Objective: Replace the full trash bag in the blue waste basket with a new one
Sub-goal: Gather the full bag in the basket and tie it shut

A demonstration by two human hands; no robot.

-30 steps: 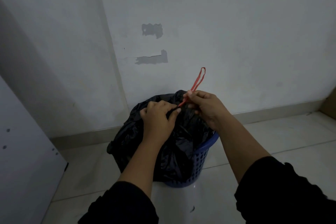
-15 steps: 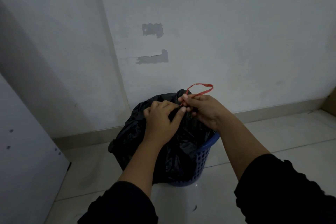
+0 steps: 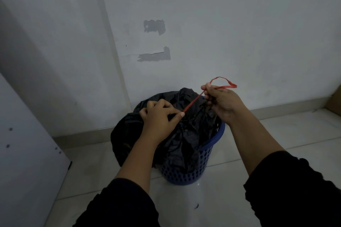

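1. At centre frame, you stand over the blue waste basket (image 3: 203,164), which sits on the tiled floor (image 3: 276,134) against the white wall (image 3: 239,24); the full black trash bag (image 3: 184,142) fills it and spills over its left rim.
2. The step in hand looks like cinching the bag's mouth: draw the red drawstring (image 3: 193,102) steadily up and to the right while you pin the gathered plastic, so the thin film bunches rather than tears.
3. Keep the pull in line with the string's channel; a sideways jerk could tip the light basket or snap the string.
4. Your left hand (image 3: 158,116), fingers curled, pinches the bag's gathered top just where the drawstring emerges.
5. Your right hand (image 3: 221,100), upper right of the basket, is closed around the drawstring, whose loop arcs free above the knuckles.
6. No fresh bag shows anywhere in the frame.
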